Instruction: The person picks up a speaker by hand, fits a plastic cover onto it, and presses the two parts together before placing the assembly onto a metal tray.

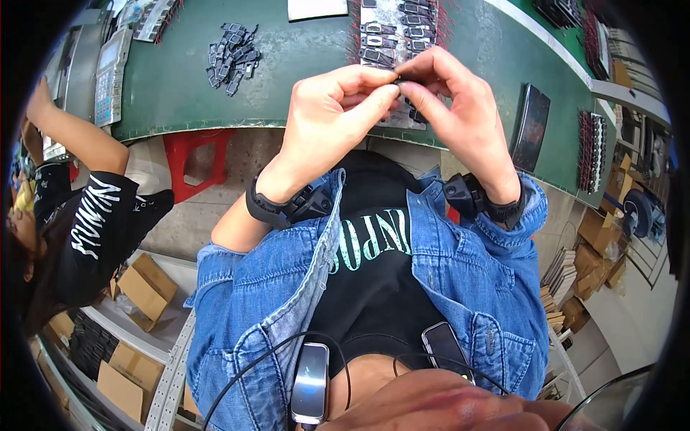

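fingers: both hands pinch one small dark part [399, 77] above the tabletop's near edge
left hand [332, 108]: closed on it
right hand [460, 100]: closed on it
done: tray of parts [392, 36] filled
left: loose pile [231, 56] on green tabletop [180, 86]

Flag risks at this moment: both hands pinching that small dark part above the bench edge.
1. The small dark part is pinched only by fingertips of the left hand and right hand; a slip could drop it off the green bench edge.
2. It may fall among the tray of similar parts and mix in.
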A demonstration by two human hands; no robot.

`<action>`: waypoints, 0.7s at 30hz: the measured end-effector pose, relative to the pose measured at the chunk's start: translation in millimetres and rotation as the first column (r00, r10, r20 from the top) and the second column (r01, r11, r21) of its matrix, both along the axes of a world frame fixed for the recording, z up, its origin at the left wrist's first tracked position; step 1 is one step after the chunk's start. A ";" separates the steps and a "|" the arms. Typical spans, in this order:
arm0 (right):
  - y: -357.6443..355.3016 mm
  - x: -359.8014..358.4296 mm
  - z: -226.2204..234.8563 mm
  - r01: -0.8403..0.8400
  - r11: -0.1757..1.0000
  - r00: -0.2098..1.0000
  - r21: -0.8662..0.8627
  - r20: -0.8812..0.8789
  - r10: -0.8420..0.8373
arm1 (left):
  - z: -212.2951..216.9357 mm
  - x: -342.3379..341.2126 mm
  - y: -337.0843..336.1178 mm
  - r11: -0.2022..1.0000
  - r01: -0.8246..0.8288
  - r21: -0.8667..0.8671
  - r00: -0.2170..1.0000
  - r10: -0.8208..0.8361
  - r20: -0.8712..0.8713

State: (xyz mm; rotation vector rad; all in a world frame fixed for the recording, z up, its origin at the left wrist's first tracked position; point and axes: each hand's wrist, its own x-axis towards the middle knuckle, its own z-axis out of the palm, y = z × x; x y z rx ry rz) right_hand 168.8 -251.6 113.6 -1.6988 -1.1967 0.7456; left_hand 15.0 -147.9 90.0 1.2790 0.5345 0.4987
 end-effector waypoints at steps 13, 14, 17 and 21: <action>98.2 52.5 11.8 -0.224 0.974 0.679 0.010 0.719 0.149 | -5.8 -11.4 75.6 0.981 -0.181 0.071 0.983 0.183 -0.024; 101.8 54.7 9.1 -0.224 0.974 0.678 0.011 0.720 0.148 | -7.2 -9.2 79.1 0.973 -0.215 0.082 0.976 0.217 -0.017; 106.9 58.0 -1.2 -0.249 0.968 0.614 0.037 0.779 0.128 | -10.3 -1.2 87.9 0.965 -0.223 0.141 0.974 0.227 -0.015; 118.9 58.8 3.5 -0.247 0.969 0.648 0.022 0.747 0.148 | -10.5 12.7 102.9 0.959 -0.213 0.189 0.975 0.220 -0.013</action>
